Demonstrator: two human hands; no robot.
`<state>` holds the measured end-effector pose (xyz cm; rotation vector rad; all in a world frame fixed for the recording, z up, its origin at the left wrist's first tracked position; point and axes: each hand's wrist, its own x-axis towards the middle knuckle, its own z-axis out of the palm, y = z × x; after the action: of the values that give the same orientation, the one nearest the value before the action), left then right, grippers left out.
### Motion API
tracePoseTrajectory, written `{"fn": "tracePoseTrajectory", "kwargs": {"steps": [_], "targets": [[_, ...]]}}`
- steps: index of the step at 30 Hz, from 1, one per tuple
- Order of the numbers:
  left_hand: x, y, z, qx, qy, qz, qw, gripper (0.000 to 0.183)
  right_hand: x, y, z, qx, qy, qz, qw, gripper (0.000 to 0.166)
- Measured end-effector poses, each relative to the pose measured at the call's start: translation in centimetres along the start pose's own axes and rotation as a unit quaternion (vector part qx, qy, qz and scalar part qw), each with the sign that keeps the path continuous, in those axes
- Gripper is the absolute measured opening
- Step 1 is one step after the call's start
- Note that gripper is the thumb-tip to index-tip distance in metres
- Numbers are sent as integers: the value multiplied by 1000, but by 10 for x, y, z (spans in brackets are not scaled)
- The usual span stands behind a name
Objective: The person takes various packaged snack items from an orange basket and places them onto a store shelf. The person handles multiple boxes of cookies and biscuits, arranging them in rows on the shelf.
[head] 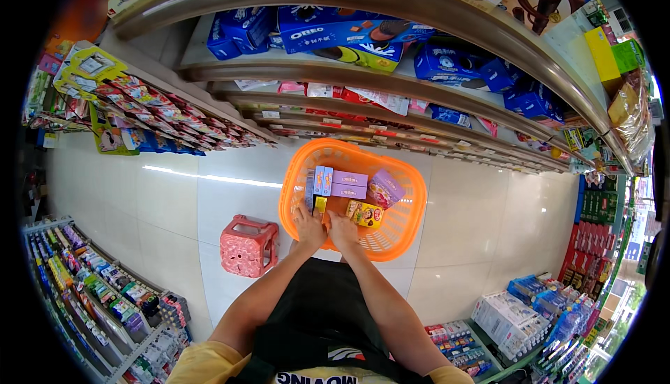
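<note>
An orange plastic basket (pixel 418 195) stands on the floor before me with packaged goods inside. My left hand (pixel 309 226) reaches over its near rim, fingertips at a small yellow-and-black box (pixel 320 205). Whether the fingers grip that box is hidden. Beside it my right hand (pixel 343 232) is also in the basket, its fingers by a yellow snack box (pixel 365 214); its grip cannot be made out. Farther in lie two light-blue boxes (pixel 323 181), two stacked-looking purple boxes (pixel 349 185) and a tilted purple box (pixel 386 189). A narrow dark pack (pixel 310 187) lines the left wall.
A red plastic stool (pixel 248 247) stands left of the basket. Ahead rise store shelves (pixel 335 72) with Oreo boxes (pixel 356 29). Hanging snack packets (pixel 172 109) are at the left, a stocked rack (pixel 94 284) lower left, bottled drinks (pixel 555 310) lower right.
</note>
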<state>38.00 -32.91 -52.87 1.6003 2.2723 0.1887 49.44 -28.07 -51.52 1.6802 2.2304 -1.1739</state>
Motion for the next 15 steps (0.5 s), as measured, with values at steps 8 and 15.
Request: {"fn": "tracePoseTrajectory", "kwargs": {"steps": [8, 15], "targets": [[21, -8, 0, -40, -189, -93, 977, 44, 4, 2, 14, 19, 4, -25, 999, 33], [28, -20, -8, -74, -181, -75, 978, 42, 2, -10, 0, 43, 16, -46, 998, 37]]}}
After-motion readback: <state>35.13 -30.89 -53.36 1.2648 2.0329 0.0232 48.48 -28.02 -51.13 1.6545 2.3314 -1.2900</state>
